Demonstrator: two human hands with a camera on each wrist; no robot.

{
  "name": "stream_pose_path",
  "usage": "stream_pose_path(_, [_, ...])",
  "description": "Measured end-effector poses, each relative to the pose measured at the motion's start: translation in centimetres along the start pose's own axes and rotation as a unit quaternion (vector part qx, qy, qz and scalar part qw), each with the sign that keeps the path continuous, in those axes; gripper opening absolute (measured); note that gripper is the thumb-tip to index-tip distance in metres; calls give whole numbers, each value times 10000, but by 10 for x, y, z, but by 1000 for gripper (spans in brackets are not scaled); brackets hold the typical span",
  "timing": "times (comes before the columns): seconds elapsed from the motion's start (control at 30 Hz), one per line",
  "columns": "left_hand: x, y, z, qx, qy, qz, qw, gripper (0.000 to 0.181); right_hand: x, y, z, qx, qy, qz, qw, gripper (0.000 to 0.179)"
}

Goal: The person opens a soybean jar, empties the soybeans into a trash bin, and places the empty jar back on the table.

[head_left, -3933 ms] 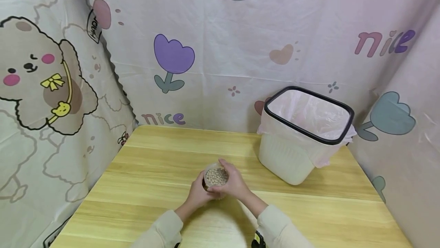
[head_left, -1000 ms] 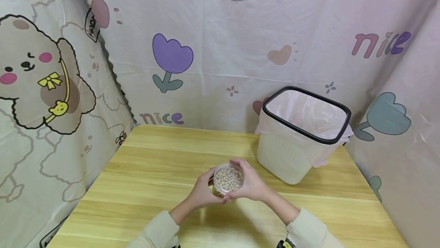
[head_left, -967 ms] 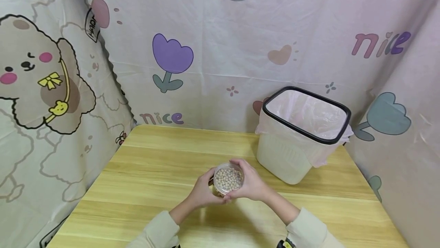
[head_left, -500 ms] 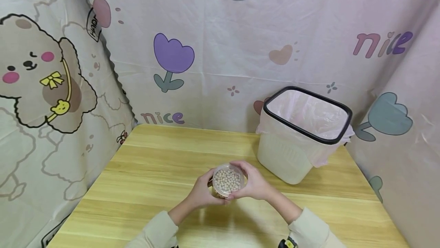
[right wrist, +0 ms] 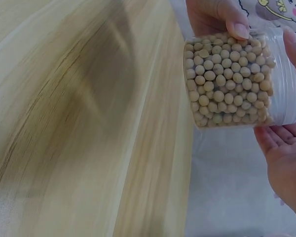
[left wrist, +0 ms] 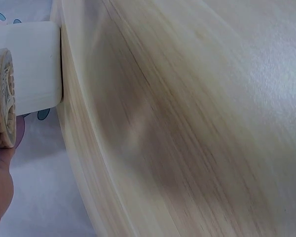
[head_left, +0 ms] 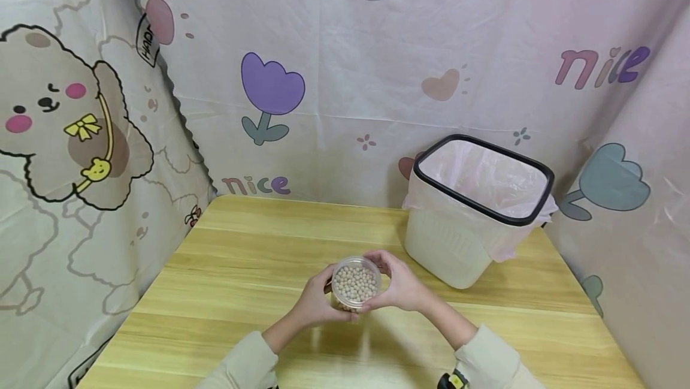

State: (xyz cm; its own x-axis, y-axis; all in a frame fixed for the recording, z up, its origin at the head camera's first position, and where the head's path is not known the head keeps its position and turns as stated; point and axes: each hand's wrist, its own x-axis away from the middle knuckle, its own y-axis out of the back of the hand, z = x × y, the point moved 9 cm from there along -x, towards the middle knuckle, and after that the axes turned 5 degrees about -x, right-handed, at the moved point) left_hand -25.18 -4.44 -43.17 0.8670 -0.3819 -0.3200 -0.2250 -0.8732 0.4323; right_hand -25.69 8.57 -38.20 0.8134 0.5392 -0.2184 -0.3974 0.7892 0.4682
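Note:
A clear plastic jar (right wrist: 229, 81) of round beige soybeans is held up over the table between both hands. My left hand (head_left: 317, 300) grips the jar's body from the left; in the right wrist view its thumb presses on the clear side wall. The clear lid (head_left: 356, 282) faces up toward the head camera, with the beans showing through it. Around the lid's right edge my right hand (head_left: 400, 284) curls, fingers at the far side and thumb at the near side, with a gap between palm and jar. The left wrist view catches the jar's base (left wrist: 9, 98) at its left edge.
A whitish bin (head_left: 450, 251) with a black rim and a pinkish plastic liner stands at the table's back right. The wood-grain table (head_left: 226, 269) meets patterned curtains (head_left: 329, 77) at the back and sides.
Since the earliest frame, the jar and both hands have moved right and closer to the head camera. Lately the right palm has shifted slightly right, widening its gap from the jar.

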Motion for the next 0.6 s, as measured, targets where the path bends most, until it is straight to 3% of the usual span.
stream_pose_path(0.33, [0, 0, -5, 74, -13, 76, 9999, 85, 1, 3, -3, -941, 198, 223, 9951, 72])
stream_pose_path(0.6, [1, -2, -4, 125, -108, 69, 9998, 86, 3, 5, -3, -823, 295, 554, 9946, 75])
